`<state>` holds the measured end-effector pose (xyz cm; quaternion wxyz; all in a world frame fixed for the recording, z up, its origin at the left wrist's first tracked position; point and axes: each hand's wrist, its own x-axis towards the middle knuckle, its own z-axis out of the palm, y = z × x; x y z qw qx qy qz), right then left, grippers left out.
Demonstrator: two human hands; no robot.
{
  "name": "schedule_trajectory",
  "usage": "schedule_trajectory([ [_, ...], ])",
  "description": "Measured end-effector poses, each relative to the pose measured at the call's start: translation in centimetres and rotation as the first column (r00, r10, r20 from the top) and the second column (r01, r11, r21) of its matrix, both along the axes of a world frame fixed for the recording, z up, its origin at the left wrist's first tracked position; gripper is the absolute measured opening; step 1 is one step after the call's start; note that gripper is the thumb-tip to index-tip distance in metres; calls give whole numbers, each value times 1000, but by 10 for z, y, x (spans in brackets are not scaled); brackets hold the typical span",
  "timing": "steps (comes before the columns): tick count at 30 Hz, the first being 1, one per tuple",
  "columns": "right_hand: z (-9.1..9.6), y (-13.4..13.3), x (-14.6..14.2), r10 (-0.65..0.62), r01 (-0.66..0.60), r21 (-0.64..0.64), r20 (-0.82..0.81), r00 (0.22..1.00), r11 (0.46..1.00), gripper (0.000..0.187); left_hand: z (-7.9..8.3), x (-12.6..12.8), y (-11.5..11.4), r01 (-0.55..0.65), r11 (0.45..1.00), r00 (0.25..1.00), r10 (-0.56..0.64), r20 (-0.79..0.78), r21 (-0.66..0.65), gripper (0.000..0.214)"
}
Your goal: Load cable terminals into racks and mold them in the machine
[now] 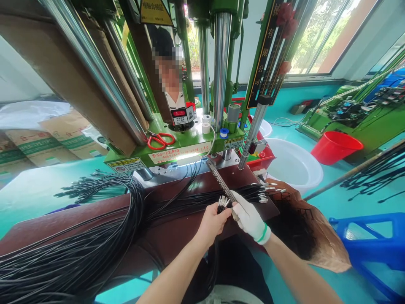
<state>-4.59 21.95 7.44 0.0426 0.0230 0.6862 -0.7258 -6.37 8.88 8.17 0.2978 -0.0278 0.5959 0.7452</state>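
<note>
Two hands close together above a dark red-brown desk (177,238), almost touching: left hand (213,223), bare, clamped around a bundle of black cables (223,203), silver metal tips pointing up and away from the palm; right hand (249,219), in a white knit glove with a green band at the wrist, pinched on the near end of a long slotted metal bar (221,182), just beside the bundle. Far end of the bar close to the base of the machine. More black cables (202,202) laid across the desk under and beside the bar, with silver-tipped ends (268,194) fanned out past the right edge, above a brown paper bag (325,240) with dark cable inside. Heavy coil of the same cable (63,261) on the left, spilling over the near edge of the desk.

At the far edge, a green vertical moulding press (177,147) on chrome columns (222,63), with red-handled scissors (161,141) and small white rolls (205,124) on its green plate. Behind the press, a co-worker (169,71), blurred out. Further right on the teal floor, a white plastic basin (292,162), a red bucket (335,145), a blue stool (363,223) and a second green machine (357,118); stacked woven sacks (38,139) far left
</note>
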Motion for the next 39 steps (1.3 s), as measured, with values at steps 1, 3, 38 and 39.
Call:
schedule_trajectory([
  [1,-1,-1,0,-1,1,-14,-1,1000,1000,57,0,0,0,-6,1000,1000,6,-30,-9,37],
  [3,1,-1,-1,1,0,-37,32,999,999,57,0,-1,-1,-49,998,991,45,-127,-30,36],
  [38,19,6,-1,18,-8,-57,174,985,998,70,5,-15,-23,-361,927,928,368,-60,104,35],
  [39,19,6,-1,26,-16,-57,179,984,998,70,4,-14,-21,-336,937,939,341,-47,92,35],
])
